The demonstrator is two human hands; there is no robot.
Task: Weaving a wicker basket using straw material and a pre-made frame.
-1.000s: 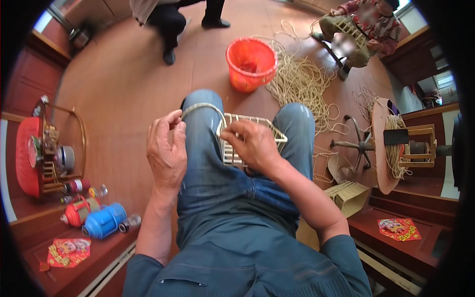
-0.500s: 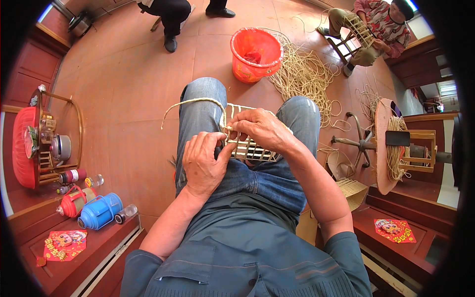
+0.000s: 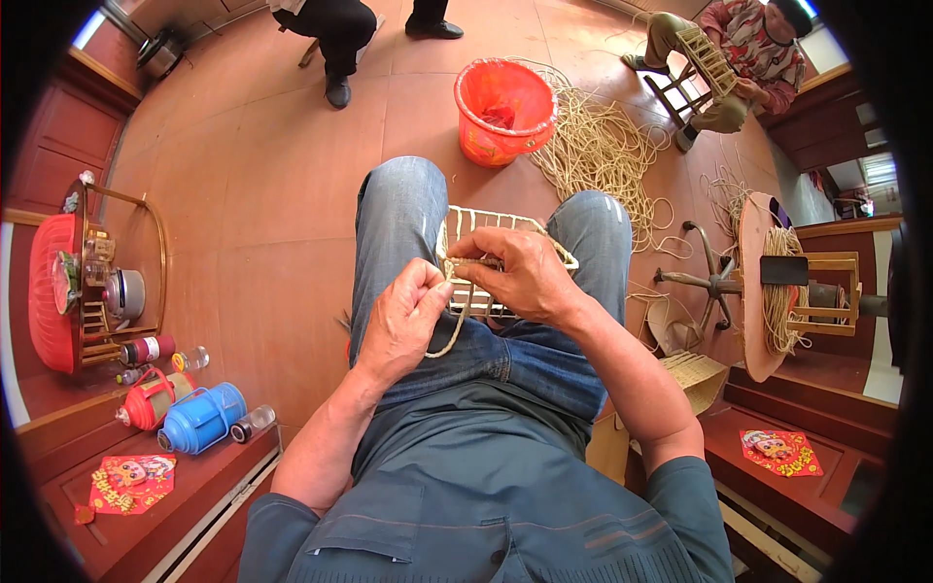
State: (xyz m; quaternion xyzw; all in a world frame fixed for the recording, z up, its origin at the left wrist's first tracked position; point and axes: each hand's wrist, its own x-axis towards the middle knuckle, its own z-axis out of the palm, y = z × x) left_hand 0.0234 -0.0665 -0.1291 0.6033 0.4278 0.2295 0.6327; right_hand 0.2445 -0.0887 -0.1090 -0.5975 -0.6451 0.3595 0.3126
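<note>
Underfoot, a reddish-brown tiled floor (image 3: 272, 185), broad tiles with thin seams. Directly on it, ahead of the knees, a red bucket (image 3: 481, 146), upright, and just to its right a loose, tangled heap of pale rope (image 3: 604, 155), stray loops trailing nearer. Further right, a dark star-shaped base (image 3: 717, 284); toward the top edge, another person's dark shoes (image 3: 337, 92). Over the denim lap (image 3: 476, 364), between the thighs, a pale lattice frame (image 3: 491, 220).
</note>
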